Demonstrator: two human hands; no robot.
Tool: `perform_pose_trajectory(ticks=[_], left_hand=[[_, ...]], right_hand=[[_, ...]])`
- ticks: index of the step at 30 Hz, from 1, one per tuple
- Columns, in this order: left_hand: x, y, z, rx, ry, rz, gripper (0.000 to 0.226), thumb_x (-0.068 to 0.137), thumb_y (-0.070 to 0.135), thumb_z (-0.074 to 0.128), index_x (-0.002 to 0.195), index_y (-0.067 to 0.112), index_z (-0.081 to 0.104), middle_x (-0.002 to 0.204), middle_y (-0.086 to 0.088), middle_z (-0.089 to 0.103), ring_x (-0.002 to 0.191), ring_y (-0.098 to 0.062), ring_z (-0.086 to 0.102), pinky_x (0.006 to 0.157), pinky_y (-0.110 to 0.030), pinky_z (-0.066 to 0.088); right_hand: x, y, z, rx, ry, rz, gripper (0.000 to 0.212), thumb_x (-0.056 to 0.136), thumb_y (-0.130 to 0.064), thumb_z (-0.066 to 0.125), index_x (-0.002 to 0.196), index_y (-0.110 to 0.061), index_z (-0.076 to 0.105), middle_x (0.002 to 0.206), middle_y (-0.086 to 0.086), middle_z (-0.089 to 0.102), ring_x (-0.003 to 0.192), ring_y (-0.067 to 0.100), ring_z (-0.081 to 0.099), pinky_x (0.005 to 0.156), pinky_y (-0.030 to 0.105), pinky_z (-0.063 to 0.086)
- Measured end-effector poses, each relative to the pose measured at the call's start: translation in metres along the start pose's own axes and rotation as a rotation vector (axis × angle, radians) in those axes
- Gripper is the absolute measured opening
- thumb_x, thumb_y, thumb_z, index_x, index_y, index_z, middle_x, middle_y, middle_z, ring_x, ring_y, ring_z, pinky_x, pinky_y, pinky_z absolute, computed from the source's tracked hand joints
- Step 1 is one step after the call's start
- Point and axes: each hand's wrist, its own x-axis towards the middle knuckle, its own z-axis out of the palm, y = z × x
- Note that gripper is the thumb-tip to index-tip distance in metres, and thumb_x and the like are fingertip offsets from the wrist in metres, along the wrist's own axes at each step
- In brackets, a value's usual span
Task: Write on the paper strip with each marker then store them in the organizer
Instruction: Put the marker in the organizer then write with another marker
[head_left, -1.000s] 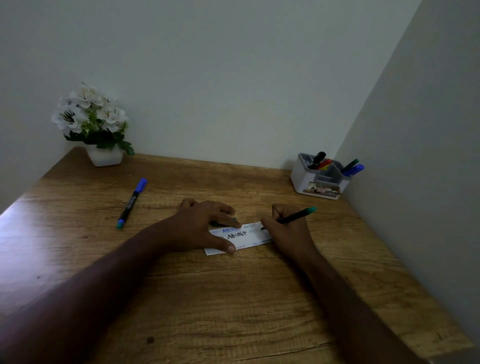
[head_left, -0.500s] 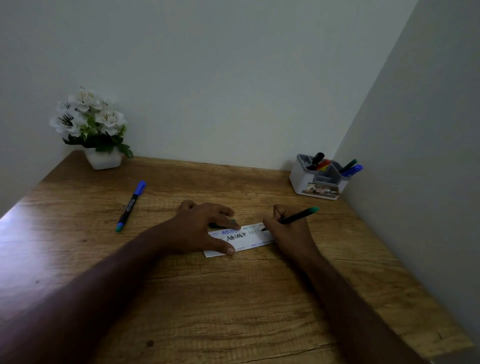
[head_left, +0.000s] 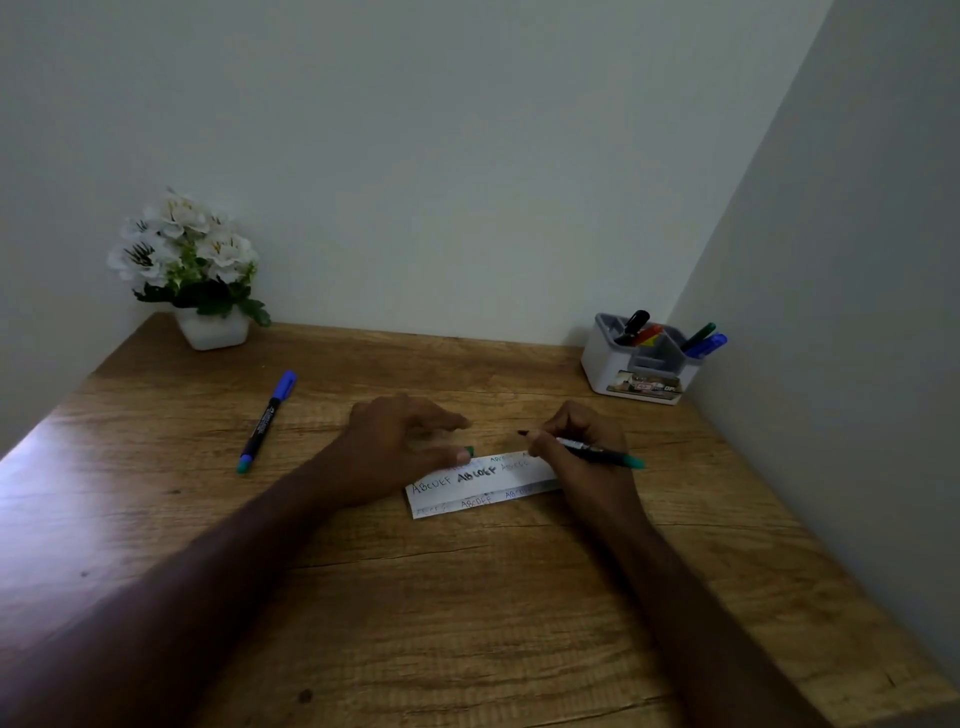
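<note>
A: Hands first?

B: Right hand (head_left: 582, 452) grips the green marker (head_left: 597, 453), bare tip pointing left above the paper strip's (head_left: 483, 483) far edge, green end to the right. Left hand (head_left: 400, 447) pinches a small green cap (head_left: 469, 451) at thumb and fingertip, just over the strip's left part.

A: Strip?

B: Flat mid-counter, lettered rows across it, right end under the right hand.

A: Farther out?

B: Blue marker (head_left: 266, 421) lies capped, well left, open wood around it. Organizer (head_left: 639, 364) sits in the far right corner against the wall, markers standing in it. Flower pot (head_left: 213, 327) far left corner. Counter (head_left: 467, 623) near edge bare wood.
</note>
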Motion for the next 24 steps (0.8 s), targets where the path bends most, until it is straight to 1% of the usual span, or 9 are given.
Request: perform_pose_trajectory(ticks=[3, 5, 7, 11, 14, 16, 19, 22, 24], left_hand=[[0.000, 0.000, -0.001, 0.239, 0.081, 0.004, 0.032, 0.087, 0.055, 0.056, 0.114, 0.040, 0.065, 0.104, 0.022, 0.062, 0.107, -0.003, 0.048, 0.101, -0.047, 0.027], [0.000, 0.003, -0.001, 0.283, 0.065, -0.014, 0.025, 0.090, 0.048, 0.056, 0.110, 0.038, 0.067, 0.101, 0.020, 0.060, 0.104, -0.002, 0.046, 0.096, -0.043, 0.027], [0.001, 0.007, 0.000, 0.303, 0.036, -0.022, 0.022, 0.091, 0.045, 0.056, 0.108, 0.038, 0.069, 0.101, 0.020, 0.058, 0.103, -0.002, 0.044, 0.094, -0.042, 0.027], [0.002, 0.008, 0.002, 0.343, 0.049, -0.012, 0.017, 0.094, 0.039, 0.054, 0.105, 0.036, 0.066, 0.103, 0.018, 0.058, 0.106, -0.003, 0.043, 0.092, -0.041, 0.023], [0.001, 0.009, 0.003, 0.246, 0.076, -0.009, 0.009, 0.096, 0.035, 0.051, 0.101, 0.039, 0.057, 0.104, 0.020, 0.055, 0.105, -0.001, 0.042, 0.094, -0.038, 0.021], [0.000, 0.011, 0.003, 0.142, 0.082, -0.001, 0.008, 0.097, 0.031, 0.050, 0.099, 0.038, 0.054, 0.103, 0.020, 0.057, 0.102, 0.000, 0.044, 0.089, -0.033, 0.017], [-0.002, 0.013, 0.003, 0.049, 0.105, 0.052, 0.009, 0.097, 0.029, 0.050, 0.097, 0.036, 0.056, 0.100, 0.020, 0.060, 0.101, 0.003, 0.047, 0.085, -0.032, 0.017], [-0.003, 0.012, 0.004, 0.017, 0.113, 0.076, 0.009, 0.097, 0.029, 0.051, 0.096, 0.036, 0.057, 0.098, 0.020, 0.061, 0.101, 0.006, 0.047, 0.085, -0.032, 0.017], [-0.003, 0.013, 0.004, 0.014, 0.118, 0.082, 0.010, 0.097, 0.029, 0.051, 0.095, 0.037, 0.057, 0.097, 0.020, 0.062, 0.101, 0.006, 0.047, 0.085, -0.033, 0.017]], right_hand=[[-0.001, -0.002, -0.002, 0.050, -0.045, -0.047, 0.009, 0.084, -0.011, 0.066, 0.075, -0.010, 0.068, 0.079, -0.005, 0.069, 0.081, 0.005, 0.065, 0.065, 0.016, 0.050], [0.000, -0.002, -0.003, 0.112, -0.042, -0.010, 0.009, 0.082, -0.002, 0.065, 0.074, -0.006, 0.067, 0.080, 0.002, 0.069, 0.081, 0.007, 0.066, 0.064, 0.018, 0.052], [0.002, 0.000, -0.004, 0.153, -0.037, 0.020, 0.017, 0.081, 0.003, 0.065, 0.069, -0.009, 0.064, 0.077, 0.009, 0.069, 0.079, 0.013, 0.067, 0.063, 0.022, 0.052], [0.004, 0.001, -0.005, 0.273, -0.033, 0.019, 0.021, 0.078, -0.009, 0.064, 0.060, -0.018, 0.063, 0.068, 0.012, 0.066, 0.067, 0.012, 0.059, 0.061, 0.023, 0.046], [0.004, 0.001, -0.008, 0.458, -0.041, 0.062, 0.018, 0.080, -0.014, 0.064, 0.064, -0.022, 0.065, 0.074, 0.019, 0.063, 0.071, 0.027, 0.054, 0.062, 0.029, 0.044], [0.004, 0.002, -0.009, 0.565, -0.077, 0.078, 0.013, 0.080, -0.013, 0.062, 0.069, -0.018, 0.067, 0.075, 0.024, 0.060, 0.072, 0.031, 0.049, 0.061, 0.032, 0.041], [0.002, 0.000, -0.008, 0.579, -0.109, 0.064, 0.014, 0.078, -0.007, 0.058, 0.072, -0.015, 0.068, 0.071, 0.017, 0.067, 0.065, 0.028, 0.052, 0.058, 0.029, 0.043], [0.001, -0.002, -0.007, 0.579, -0.110, 0.053, 0.008, 0.079, -0.005, 0.057, 0.073, -0.009, 0.061, 0.068, 0.015, 0.069, 0.061, 0.021, 0.054, 0.056, 0.028, 0.044], [0.000, -0.003, -0.008, 0.574, -0.113, 0.048, 0.009, 0.080, -0.005, 0.057, 0.072, -0.008, 0.059, 0.067, 0.013, 0.069, 0.059, 0.017, 0.055, 0.056, 0.027, 0.045]])
